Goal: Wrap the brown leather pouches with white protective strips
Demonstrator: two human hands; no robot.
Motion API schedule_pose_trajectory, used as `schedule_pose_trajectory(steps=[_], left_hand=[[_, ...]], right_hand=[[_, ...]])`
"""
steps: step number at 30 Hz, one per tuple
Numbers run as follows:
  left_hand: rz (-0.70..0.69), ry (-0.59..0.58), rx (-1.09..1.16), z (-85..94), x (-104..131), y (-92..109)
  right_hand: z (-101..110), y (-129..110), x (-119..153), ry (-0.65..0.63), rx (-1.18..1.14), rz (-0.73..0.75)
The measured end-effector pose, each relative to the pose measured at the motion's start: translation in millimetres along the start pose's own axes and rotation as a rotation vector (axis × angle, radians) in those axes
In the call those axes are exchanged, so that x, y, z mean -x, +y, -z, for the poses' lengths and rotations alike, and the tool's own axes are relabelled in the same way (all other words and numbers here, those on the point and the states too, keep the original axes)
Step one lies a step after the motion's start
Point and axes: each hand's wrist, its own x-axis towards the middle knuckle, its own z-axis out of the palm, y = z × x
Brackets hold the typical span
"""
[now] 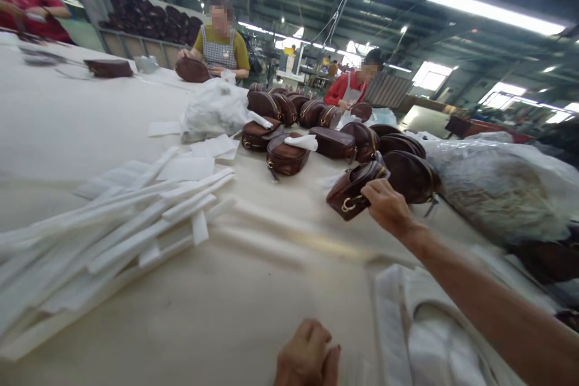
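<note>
My right hand [388, 204] reaches forward over the table, its fingers closed on the edge of a dark brown leather bag [350, 190]. The bag is tilted, with a gold ring on its near end. Just behind it, a round brown bag [409, 176] leans against others. At the bottom of the view is my left hand [305, 353], fingers curled in loosely and nothing visible in them. Its palm is hidden, and it stays apart from the bags. Two brown bags with white strips on top, one of them the near bag [288, 155], sit farther left.
White strips [136, 223] lie piled at left, by a plastic bag [217, 110]. More brown bags [312, 113] stand in rows beyond. A large filled plastic bag [497, 181] is at right, white padding [407, 325] below. Co-workers, including one in an apron [221, 51], sit across the table.
</note>
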Motion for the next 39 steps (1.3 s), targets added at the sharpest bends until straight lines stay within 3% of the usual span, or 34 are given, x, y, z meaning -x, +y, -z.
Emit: schedule_pose_trajectory(steps=[2, 5, 7, 9, 13, 15, 18, 20, 22, 25, 28, 34, 39], left_hand=[[-0.001, 0.115, 0.125, 24.8, -8, 8], [-0.073, 0.387, 0.169, 72.4, -18, 27], [-0.170, 0.422, 0.140, 103.2, -19, 44], [-0.224, 0.337, 0.129, 129.0, -14, 60], [-0.419, 0.032, 0.037, 168.2, 6, 80], [-0.530, -0.114, -0.034, 185.2, 18, 83], [-0.588, -0.255, -0.142, 203.6, 34, 85], [-0.623, -0.269, -0.250, 207.2, 44, 88], [-0.661, -0.209, -0.375, 203.4, 52, 91], [-0.665, -0.088, -0.514, 191.9, 59, 97], [-0.579, -0.062, -0.587, 183.9, 60, 105], [-0.532, -0.066, -0.612, 179.4, 59, 111], [-0.466, -0.224, -0.646, 178.1, 57, 103]], right_hand=[[30, -23, 42, 0.084, -0.077, 0.130], [77, -67, 109, 0.270, -0.286, 0.394], [108, -101, 151, 0.293, -0.354, 0.492], [135, -136, 186, 0.269, -0.388, 0.563], [170, -189, 228, 0.204, -0.476, 0.702], [178, -200, 239, 0.196, -0.532, 0.756], [181, -194, 247, 0.189, -0.573, 0.816], [178, -181, 251, 0.163, -0.550, 0.821], [174, -166, 255, 0.158, -0.518, 0.779], [166, -156, 257, 0.200, -0.473, 0.554], [160, -169, 252, 0.281, -0.466, 0.289], [150, -213, 230, 0.343, -0.545, 0.235], [145, -223, 221, 0.148, -0.516, 0.191]])
